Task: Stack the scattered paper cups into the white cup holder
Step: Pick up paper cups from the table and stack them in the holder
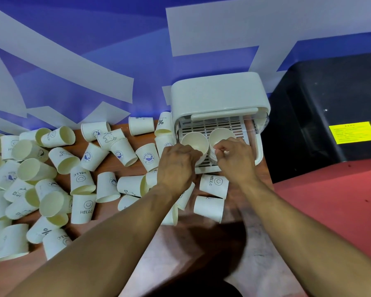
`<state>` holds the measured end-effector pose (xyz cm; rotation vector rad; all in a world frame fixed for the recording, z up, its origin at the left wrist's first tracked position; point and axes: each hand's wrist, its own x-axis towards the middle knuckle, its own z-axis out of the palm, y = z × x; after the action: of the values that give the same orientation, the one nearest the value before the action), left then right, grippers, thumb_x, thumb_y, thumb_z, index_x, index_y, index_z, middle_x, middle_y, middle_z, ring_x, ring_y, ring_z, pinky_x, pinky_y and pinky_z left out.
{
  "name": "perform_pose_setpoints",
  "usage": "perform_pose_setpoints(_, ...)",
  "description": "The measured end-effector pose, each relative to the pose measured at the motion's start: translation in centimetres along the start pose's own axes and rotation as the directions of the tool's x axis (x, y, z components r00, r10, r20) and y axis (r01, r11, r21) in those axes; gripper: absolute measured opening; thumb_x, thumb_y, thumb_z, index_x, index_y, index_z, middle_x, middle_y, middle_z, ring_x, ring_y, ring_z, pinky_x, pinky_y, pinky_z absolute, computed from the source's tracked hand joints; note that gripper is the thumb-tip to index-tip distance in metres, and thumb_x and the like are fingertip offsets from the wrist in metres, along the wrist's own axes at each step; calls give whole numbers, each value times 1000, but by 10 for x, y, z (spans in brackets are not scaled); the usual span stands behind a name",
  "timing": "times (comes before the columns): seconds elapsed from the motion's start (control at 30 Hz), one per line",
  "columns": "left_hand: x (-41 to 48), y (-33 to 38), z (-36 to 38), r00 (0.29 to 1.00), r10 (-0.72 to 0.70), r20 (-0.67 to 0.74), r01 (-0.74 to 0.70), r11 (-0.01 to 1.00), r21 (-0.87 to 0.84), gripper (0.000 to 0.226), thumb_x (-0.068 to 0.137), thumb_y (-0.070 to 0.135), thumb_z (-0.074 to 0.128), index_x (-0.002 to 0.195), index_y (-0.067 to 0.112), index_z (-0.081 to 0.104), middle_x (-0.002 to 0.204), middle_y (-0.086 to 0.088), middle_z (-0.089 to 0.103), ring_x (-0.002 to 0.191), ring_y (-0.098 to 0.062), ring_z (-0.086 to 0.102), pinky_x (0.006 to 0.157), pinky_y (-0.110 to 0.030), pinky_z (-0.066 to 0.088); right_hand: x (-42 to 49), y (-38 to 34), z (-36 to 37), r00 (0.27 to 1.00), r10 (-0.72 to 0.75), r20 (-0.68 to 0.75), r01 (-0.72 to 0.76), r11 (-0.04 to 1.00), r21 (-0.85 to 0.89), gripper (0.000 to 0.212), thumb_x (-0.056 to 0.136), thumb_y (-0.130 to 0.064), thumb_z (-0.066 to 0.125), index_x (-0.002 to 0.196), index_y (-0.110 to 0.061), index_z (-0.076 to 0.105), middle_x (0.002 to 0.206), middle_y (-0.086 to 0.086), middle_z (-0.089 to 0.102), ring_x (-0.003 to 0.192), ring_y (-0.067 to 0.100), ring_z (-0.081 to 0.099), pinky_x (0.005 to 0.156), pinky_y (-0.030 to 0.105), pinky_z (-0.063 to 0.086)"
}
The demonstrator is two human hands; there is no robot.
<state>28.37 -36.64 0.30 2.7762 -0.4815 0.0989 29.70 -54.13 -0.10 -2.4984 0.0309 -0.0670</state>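
We see left hand (176,163) clamped on left cup (194,142) in holder (219,93) | right hand (236,157) apparently pinching right stack (220,136) | loose cups (81,179) across bench (180,243)

- The left hand (176,166) is bare, without glove or ring.
- The right hand (237,160) is bare too.
- Both forearms show no sleeves.

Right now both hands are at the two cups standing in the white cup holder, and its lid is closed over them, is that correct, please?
Not quite: the head view shows the lid raised, leaving the white cup holder open at the front. The rest holds: the left hand and right hand are at the two cups standing inside on its slotted tray.
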Motion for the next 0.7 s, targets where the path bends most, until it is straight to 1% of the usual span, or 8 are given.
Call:
perform_pose_setpoints(0.1, 2, 2, -1, 999, 4, 39, -4, 1000, 16, 38, 68, 4, 69, 103, 19, 74, 90, -3, 70, 83, -28, 59, 71, -32, 38, 2, -2, -1, 999, 19, 50, -18, 1000, -17, 11, 85, -11, 62, 84, -17, 71, 83, -2, 65, 88, 20, 53, 69, 27, 35)
perform_pose_setpoints(0.17, 1, 5, -4, 1000, -15, 12, 15, 1000, 2, 39, 75, 5, 69, 112, 18, 70, 102, -4, 68, 88, -29, 59, 73, -35, 43, 0, -7, -4, 998, 6, 60, -4, 999, -43, 12, 85, -13, 62, 92, -18, 71, 90, -2, 66, 92, 20, 55, 72, 25, 34)
perform_pose_setpoints(0.23, -4, 7, -11, 997, -22, -68, 18, 998, -53, 36, 84, 9, 68, 118, 17, 65, 113, -6, 63, 91, -30, 59, 75, -40, 49, -8, -13, -10, 999, -46, 3, 46, 998, -42, 18, 83, -14, 64, 100, -18, 68, 99, -2, 65, 95, 19, 56, 78, 25, 38)
perform_pose_setpoints(0.3, -15, 7, -20, 990, -11, -139, 0, 996, -84, 33, 87, 15, 67, 120, 16, 63, 117, -6, 61, 93, -29, 58, 76, -41, 50, -19, -22, -13, 993, -101, -68, 102, 995, 14, 21, 81, -14, 66, 101, -19, 64, 99, -4, 63, 94, 17, 56, 80, 27, 43)
perform_pose_setpoints(0.37, -31, 3, -26, 985, -25, -169, 12, 997, -82, 30, 87, 18, 69, 117, 17, 64, 117, -4, 61, 93, -28, 58, 75, -40, 50, -31, -34, -14, 986, -131, -107, 139, 988, 72, 22, 80, -14, 66, 101, -19, 63, 97, -6, 62, 91, 16, 57, 79, 30, 46)
perform_pose_setpoints(0.47, -59, -7, -35, 984, -70, -165, 59, 996, -72, 24, 86, 22, 68, 111, 21, 66, 113, 0, 61, 92, -24, 57, 75, -41, 50, -50, -59, -10, 973, -198, -119, 210, 973, 92, 22, 78, -13, 67, 100, -17, 64, 92, -4, 62, 86, 18, 58, 75, 33, 47)
perform_pose_setpoints(0.57, -89, -17, -53, 973, -121, -194, 112, 992, -57, 21, 85, 22, 68, 105, 20, 69, 108, 1, 63, 89, -23, 59, 73, -39, 49, -70, -87, -5, 964, -247, -96, 258, 959, 120, 20, 77, -14, 69, 96, -19, 64, 90, -6, 63, 83, 15, 58, 74, 29, 46)
perform_pose_setpoints(0.7, -133, -41, -85, 944, -225, -239, 223, 974, -35, 24, 84, 26, 70, 108, 22, 69, 108, 3, 64, 94, -23, 59, 77, -40, 48, -90, -121, 5, 944, -328, -40, 330, 936, 117, 20, 78, -17, 67, 98, -21, 65, 91, -8, 63, 86, 13, 57, 76, 27, 45)
